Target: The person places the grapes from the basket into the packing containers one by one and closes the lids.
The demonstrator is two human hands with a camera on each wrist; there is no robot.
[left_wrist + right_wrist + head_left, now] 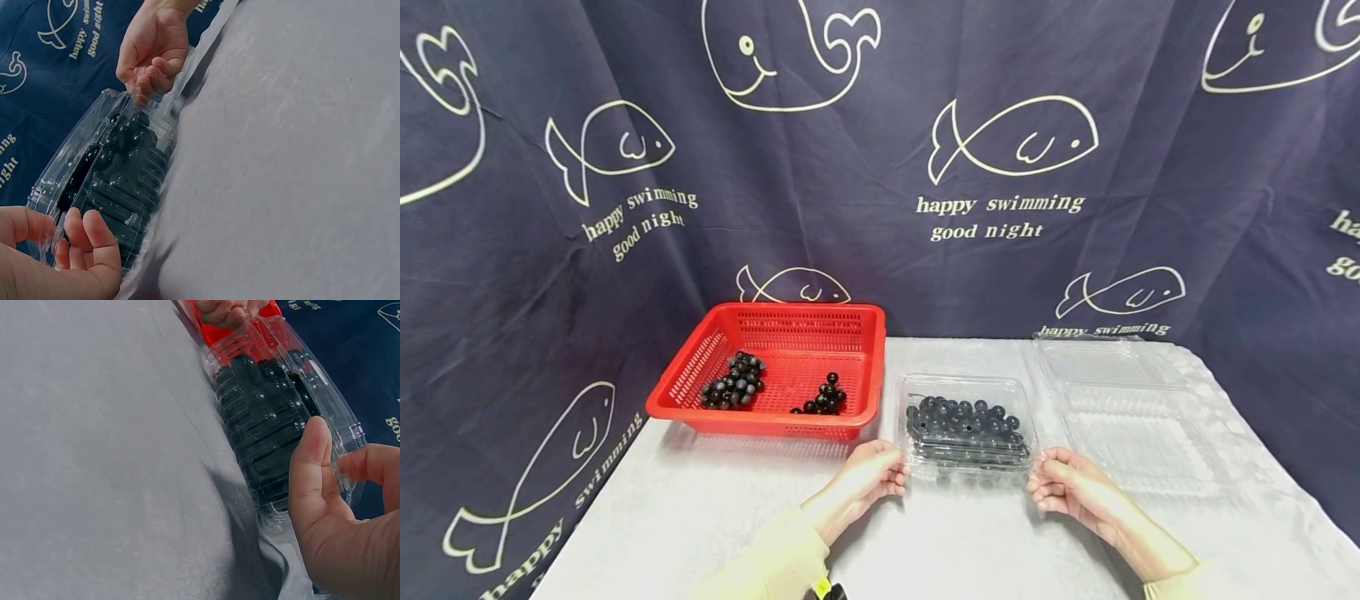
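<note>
A clear plastic clamshell box (966, 470) filled with dark grapes (962, 419) sits on the table in front of me, its lid over the fruit. At the box's front left corner, my left hand (871, 475) pinches the rim between thumb and fingers. My right hand (1071, 486) grips the front right corner in the same way. In the left wrist view, the thumb and fingers of the left hand (69, 256) meet at the rim where lid and base come together. The right wrist view shows the right hand (337, 531) at the opposite corner.
Left of the box stands a red plastic basket (775, 425) holding a larger bunch of dark grapes (735, 383) and a smaller bunch (826, 398). To the right lies an opened clear clamshell (1138, 425). A dark fish-print curtain (880, 167) hangs behind the white-covered table (647, 517).
</note>
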